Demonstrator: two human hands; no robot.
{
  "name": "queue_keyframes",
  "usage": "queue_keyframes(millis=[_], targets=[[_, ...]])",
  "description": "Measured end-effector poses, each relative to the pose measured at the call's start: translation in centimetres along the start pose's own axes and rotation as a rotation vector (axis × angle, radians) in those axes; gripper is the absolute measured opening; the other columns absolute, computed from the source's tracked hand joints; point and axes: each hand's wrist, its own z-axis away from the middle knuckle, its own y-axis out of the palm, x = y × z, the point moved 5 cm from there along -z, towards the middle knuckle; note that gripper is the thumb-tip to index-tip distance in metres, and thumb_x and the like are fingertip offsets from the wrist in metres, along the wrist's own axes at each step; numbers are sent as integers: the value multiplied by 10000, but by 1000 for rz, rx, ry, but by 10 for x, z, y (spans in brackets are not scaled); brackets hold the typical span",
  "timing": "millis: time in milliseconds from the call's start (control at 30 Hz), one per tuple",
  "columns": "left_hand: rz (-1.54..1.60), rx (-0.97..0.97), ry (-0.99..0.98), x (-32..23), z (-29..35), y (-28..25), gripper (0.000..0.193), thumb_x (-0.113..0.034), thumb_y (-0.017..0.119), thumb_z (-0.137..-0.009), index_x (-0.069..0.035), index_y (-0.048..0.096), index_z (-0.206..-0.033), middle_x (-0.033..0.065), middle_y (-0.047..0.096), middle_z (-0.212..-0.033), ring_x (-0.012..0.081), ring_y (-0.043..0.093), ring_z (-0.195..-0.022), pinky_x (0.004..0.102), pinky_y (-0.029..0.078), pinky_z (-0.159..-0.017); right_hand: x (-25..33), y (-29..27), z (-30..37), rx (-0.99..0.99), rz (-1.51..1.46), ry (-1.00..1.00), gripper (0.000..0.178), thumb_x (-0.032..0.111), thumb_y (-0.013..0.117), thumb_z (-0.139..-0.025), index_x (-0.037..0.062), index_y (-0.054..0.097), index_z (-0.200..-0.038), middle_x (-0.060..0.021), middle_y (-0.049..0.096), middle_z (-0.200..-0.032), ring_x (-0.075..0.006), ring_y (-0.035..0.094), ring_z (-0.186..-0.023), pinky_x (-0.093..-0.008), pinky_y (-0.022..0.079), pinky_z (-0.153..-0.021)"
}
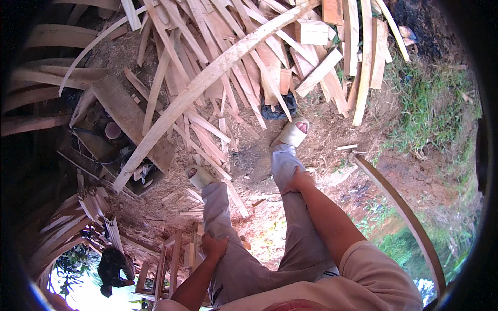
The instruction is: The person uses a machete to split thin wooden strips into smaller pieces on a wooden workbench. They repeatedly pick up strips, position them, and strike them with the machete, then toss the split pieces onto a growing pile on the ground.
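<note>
- In the head view I see the trousers (pixel 244 262) on the person, both legs spread above littered ground, with a slipper (pixel 201 178) below the left leg.
- The left hand (pixel 213 246) lies against the left trouser leg near the knee; the right hand (pixel 298 181) bends around the right one lower down. The hands are well apart from each other. I can't tell whether either clamps the cloth or merely rests there.
- The cloth looks light, soft and loose, easy to crease and unlikely to break; I'd judge the slack folds by the knees the best hold.
- The long plank (pixel 207 76), lying slantwise over the wood pile (pixel 187 31) beyond the feet, looks stiff and awkwardly long, probably rough rather than slippery. Near its middle would balance best; neither hand touches it.
- Hidden: most fingertips, tucked behind the legs, and whatever lies under the pile.
- Many boards run off into the dark rim, and the curved board (pixel 407 213) at right is bent by the lens.
- The clutter by the wide board (pixel 124 109) sits in shadow; a dark-clad person (pixel 111 264) at lower left is too small to read.
</note>
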Motion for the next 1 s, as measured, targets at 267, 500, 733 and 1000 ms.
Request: queue_keyframes(millis=[267,500,733,1000], targets=[[260,-153,192,24,-21,33,702,-293,794,-681,21,602,-1279,230,608,-1302,392,573,-1213,455,450,-1035,9,-2,7,-14,15,12,1448,604,923,-501,207,77,-1607,-258,294,-1558,-444,416,-1386,-505,426,-1100],[277,-201,215,30,-24,33,604,-235,759,-706,10,626,-1242,220,641,-1242,377,607,-1159,442,466,-1003,9,1,3,-36,9,-12,1420,599,930,-491,187,135,-1593,-255,307,-1550,-440,421,-1384,-498,430,-1095],[267,-257,255,23,-21,29,555,-225,752,-721,11,623,-1206,207,652,-1194,383,609,-1133,448,471,-982,12,6,-4,-52,5,-7,1407,603,928,-494,184,150,-1588,-254,309,-1550,-452,415,-1383,-549,418,-1093],[254,-178,230,26,-28,28,602,-209,770,-714,55,596,-1226,259,619,-1221,410,582,-1163,457,449,-1018,19,-6,8,-9,-11,9,1399,600,928,-498,183,154,-1586,-251,301,-1556,-459,410,-1384,-581,408,-1090]])
